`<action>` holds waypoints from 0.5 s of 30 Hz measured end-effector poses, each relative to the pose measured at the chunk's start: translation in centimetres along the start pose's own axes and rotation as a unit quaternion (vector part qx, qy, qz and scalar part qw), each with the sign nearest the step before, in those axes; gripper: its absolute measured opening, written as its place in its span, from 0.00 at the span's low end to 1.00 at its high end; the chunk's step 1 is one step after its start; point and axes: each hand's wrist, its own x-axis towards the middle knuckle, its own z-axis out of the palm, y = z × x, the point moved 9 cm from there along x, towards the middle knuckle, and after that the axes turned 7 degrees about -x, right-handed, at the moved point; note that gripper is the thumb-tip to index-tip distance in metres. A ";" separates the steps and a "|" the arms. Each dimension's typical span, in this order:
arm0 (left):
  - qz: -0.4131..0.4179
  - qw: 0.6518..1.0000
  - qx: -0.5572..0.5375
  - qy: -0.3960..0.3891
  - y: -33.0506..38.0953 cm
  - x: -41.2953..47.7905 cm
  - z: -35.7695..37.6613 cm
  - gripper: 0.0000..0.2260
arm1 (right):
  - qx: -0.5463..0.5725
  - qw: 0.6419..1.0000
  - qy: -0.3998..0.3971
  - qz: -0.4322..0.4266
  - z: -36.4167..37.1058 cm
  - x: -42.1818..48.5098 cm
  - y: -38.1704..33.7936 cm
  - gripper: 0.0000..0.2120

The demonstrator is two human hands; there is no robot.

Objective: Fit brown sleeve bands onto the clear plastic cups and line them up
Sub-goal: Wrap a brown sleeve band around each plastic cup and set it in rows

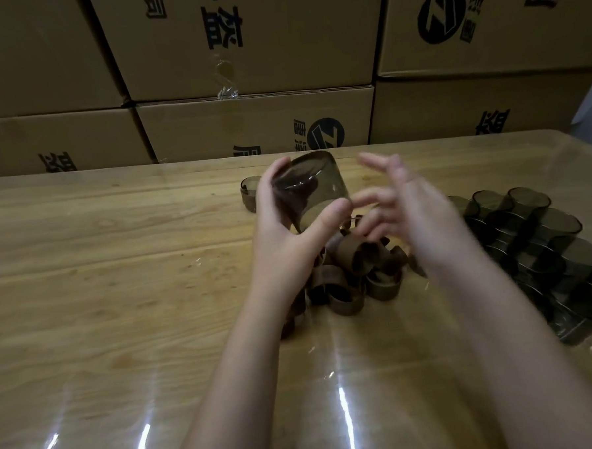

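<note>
Fingers (274, 172) of the left hand (281, 232) are curling round a clear cup (316, 178), thumb on the near side and fingertips on the far side. They are holding it tilted above the table (118, 268) with its base pointing away, probably so that the near end is facing the other hand. A tan strip at that near end may be a band already being seated, though blur is making this uncertain.

The right hand (414, 211) is hovering just beside the cup, its fingers (373, 162) spreading wide and loose and gripping nothing; it is blurred.

Directly beneath both hands, loose brown bands (345, 283) are lying in a heap, apparently being kept within easy reach for the next fitting. To the right of the heap, bare cups (546, 242) are lying on their sides, nested in rows and waiting as stock.

Beyond the left hand, one banded cup (249, 192) is standing alone on the table, seemingly starting the line of finished pieces. The task therefore appears to be at an early stage.

Behind the table, stacked cardboard boxes (255, 123) are forming the backdrop.
</note>
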 end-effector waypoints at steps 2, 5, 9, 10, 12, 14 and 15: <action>0.002 1.000 -0.001 0.005 -0.1 0.3 -0.7 0.35 | -0.050 0.995 0.082 0.004 -2.4 0.0 0.1 0.11; -0.024 1.000 -0.010 -0.006 -0.5 0.8 -1.4 0.33 | -0.216 0.969 0.113 0.045 -5.4 0.0 2.2 0.07; -0.060 0.998 0.000 -0.036 -1.6 0.9 -1.5 0.39 | -0.415 0.901 -0.038 0.117 -3.2 0.4 6.1 0.06; -0.069 0.997 -0.015 -0.037 -1.7 0.9 -1.5 0.38 | -0.447 0.883 -0.055 0.135 -2.9 0.4 6.8 0.06; -0.091 0.992 -0.079 -0.042 -2.0 0.8 -1.2 0.36 | -0.488 0.855 -0.065 0.161 -2.5 0.5 8.1 0.08; -0.114 0.980 -0.156 -0.052 -2.3 0.8 -0.8 0.33 | -0.513 0.837 -0.078 0.174 -2.0 0.4 8.8 0.09; -0.128 0.972 -0.190 -0.056 -2.4 0.7 -0.7 0.31 | -0.516 0.834 -0.086 0.174 -1.7 0.4 9.1 0.09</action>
